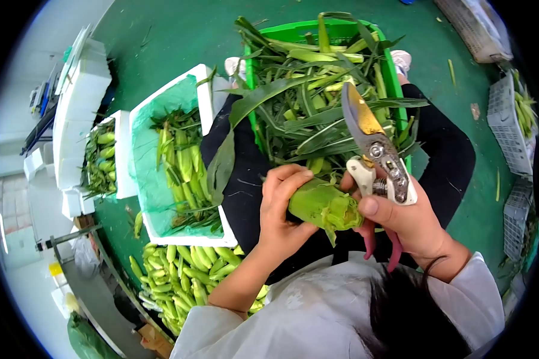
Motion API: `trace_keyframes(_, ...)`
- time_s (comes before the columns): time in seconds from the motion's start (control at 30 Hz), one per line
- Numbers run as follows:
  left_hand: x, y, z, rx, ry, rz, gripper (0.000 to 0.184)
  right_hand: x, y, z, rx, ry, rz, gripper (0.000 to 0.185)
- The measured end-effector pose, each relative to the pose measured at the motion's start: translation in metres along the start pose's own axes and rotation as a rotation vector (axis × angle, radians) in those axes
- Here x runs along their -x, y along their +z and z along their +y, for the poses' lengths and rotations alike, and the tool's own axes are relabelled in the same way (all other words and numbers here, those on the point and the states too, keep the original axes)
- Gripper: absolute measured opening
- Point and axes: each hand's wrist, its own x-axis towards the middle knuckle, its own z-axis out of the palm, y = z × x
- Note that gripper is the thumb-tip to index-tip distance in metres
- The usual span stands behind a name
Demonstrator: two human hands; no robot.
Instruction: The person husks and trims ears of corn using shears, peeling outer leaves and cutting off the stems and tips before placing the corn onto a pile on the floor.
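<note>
Left hand (278, 203) is wrapped round a short, thick ear of corn in bright green husk (317, 203); right hand (410, 221) grasps metal pruning shears with red handles and off-white fittings (384, 158). Right thumb sits at the ear's blunt end, apparently touching. I can't tell whether the blades are fully closed.

Ear is just right of frame centre, over the lap. Risks I'd flag: blade is clear of the fingers now, but a wrist roll toward the left hand could bring the edge onto them. Smooth husk could twist if the left grip slackens. Loose dark hair (413, 311) at lower right hangs close to the right forearm; a lean forward could foul the handles.

Ear's blunt, ragged end points right and slightly down in frame; long axis runs left to right with a slight downward tilt, foreshortened. Far end is hidden from me by the left hand.

Outward: bright green plastic crate (391, 75) at upper centre, heaped with long green leaves and stalks (317, 113). White foam box with green liner (205, 105) left of centre, holding husked-in ears. Pile of pale green ears (179, 275) at lower left. Grey lattice crates (509, 128) along the right edge.
</note>
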Motion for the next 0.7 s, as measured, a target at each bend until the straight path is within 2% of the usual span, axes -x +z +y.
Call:
trace_keyframes(0.07, -0.006, 0.013, -0.003, -0.023, 0.026, 0.091, 0.067, 0.001, 0.0, 0.003, 0.064, -0.077, 0.036, 0.033)
trace_keyframes(0.17, -0.01, 0.021, -0.015, -0.194, 0.116, 0.118, 0.07, 0.001, -0.012, 0.007, 0.113, -0.084, 0.088, 0.032)
trace_keyframes(0.27, -0.009, 0.022, -0.013, -0.263, 0.128, 0.125, 0.07, -0.003, -0.02, 0.023, 0.086, -0.128, 0.112, 0.031)
trace_keyframes(0.3, -0.01, 0.02, -0.008, -0.248, 0.074, 0.087, 0.07, -0.004, -0.02, 0.028, 0.04, -0.142, 0.113, 0.031)
trace_keyframes(0.33, -0.008, 0.022, -0.008, -0.135, -0.039, 0.007, 0.068, -0.005, -0.019, 0.031, -0.005, -0.155, 0.11, 0.032)
trace_keyframes(0.4, 0.0, 0.034, -0.003, 0.747, -0.508, -0.033, 0.064, -0.008, -0.012, 0.036, -0.138, -0.169, 0.099, 0.034)
trace_keyframes(0.47, 0.007, 0.03, -0.012, 1.064, -0.782, -0.316, 0.064, -0.007, -0.013, 0.038, -0.241, -0.167, 0.045, 0.033)
trace_keyframes(0.57, 0.013, 0.037, -0.007, 1.425, -0.855, -0.407, 0.073, -0.002, -0.013, 0.041, -0.337, -0.19, 0.011, 0.039)
trace_keyframes(0.67, 0.021, 0.048, -0.014, 1.421, -0.799, -0.462, 0.085, -0.001, -0.014, 0.046, -0.424, -0.211, 0.047, 0.041)
trace_keyframes(0.7, 0.019, 0.05, -0.018, 1.289, -0.745, -0.466, 0.086, -0.001, -0.018, 0.05, -0.441, -0.212, 0.071, 0.041)
